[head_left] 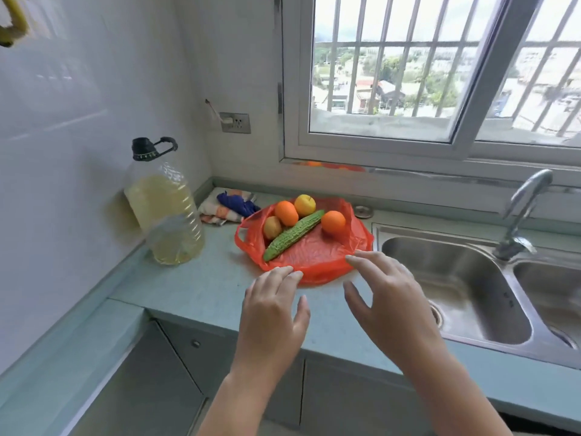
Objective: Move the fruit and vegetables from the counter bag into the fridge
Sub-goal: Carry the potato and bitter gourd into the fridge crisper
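Left hand [273,305]: fingers relaxed, slightly spread, tips at the near edge of the red bag [317,256].
Right hand [386,297]: fingers spread, holding nothing, over the bag's near right edge.
Bag: open on the counter [201,287], left of the sink [456,278]. It holds a bitter gourd [292,236], a left orange [286,213], a right orange [333,221] and, farthest, a yellow apple [305,205].

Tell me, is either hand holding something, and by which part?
Nothing is held. The left hand and the right hand are open, near the front edge of the red bag.

Left grip [275,305], right grip [385,294] extended forward, fingers loosely spread
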`<act>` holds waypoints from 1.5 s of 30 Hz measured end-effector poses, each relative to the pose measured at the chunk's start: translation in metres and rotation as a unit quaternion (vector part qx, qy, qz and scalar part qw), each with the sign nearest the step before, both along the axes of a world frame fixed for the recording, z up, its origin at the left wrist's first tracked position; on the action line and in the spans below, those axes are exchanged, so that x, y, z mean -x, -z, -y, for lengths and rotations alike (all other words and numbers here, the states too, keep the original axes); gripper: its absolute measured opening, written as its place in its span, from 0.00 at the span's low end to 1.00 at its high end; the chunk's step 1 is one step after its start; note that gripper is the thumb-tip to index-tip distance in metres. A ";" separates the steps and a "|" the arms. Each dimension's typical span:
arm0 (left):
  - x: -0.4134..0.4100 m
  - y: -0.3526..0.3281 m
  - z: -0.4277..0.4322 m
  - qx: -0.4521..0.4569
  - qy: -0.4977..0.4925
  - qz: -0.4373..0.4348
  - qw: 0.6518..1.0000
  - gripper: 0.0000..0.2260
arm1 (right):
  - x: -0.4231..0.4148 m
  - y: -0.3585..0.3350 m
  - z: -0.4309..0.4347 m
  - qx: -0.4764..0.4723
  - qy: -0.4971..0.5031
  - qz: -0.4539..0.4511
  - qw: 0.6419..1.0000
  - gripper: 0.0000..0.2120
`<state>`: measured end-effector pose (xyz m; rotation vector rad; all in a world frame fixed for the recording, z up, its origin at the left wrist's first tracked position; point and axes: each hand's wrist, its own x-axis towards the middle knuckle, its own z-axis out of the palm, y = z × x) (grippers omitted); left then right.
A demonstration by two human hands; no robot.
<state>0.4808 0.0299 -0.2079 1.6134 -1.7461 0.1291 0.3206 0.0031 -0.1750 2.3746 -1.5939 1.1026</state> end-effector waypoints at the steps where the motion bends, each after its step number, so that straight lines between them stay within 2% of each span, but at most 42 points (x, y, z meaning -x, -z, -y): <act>1: -0.006 0.002 0.011 -0.002 0.001 0.003 1.000 0.16 | -0.006 0.003 0.011 -0.004 -0.002 -0.001 1.000 0.17; 15: -0.057 0.052 0.166 -0.070 -0.029 -0.028 0.997 0.19 | -0.054 0.054 0.181 -0.079 -0.078 -0.009 0.994 0.15; 26: -0.091 0.104 0.273 -0.140 -0.075 -0.060 0.985 0.20 | -0.084 0.122 0.317 -0.132 -0.155 -0.089 0.975 0.15; 35: -0.113 0.145 0.333 -0.197 -0.076 -0.121 0.970 0.21 | -0.106 0.171 0.376 -0.171 -0.227 -0.149 0.947 0.21; 45: -0.124 0.168 0.378 -0.213 -0.065 -0.119 0.968 0.23 | -0.117 0.207 0.396 -0.168 -0.269 -0.137 0.938 0.20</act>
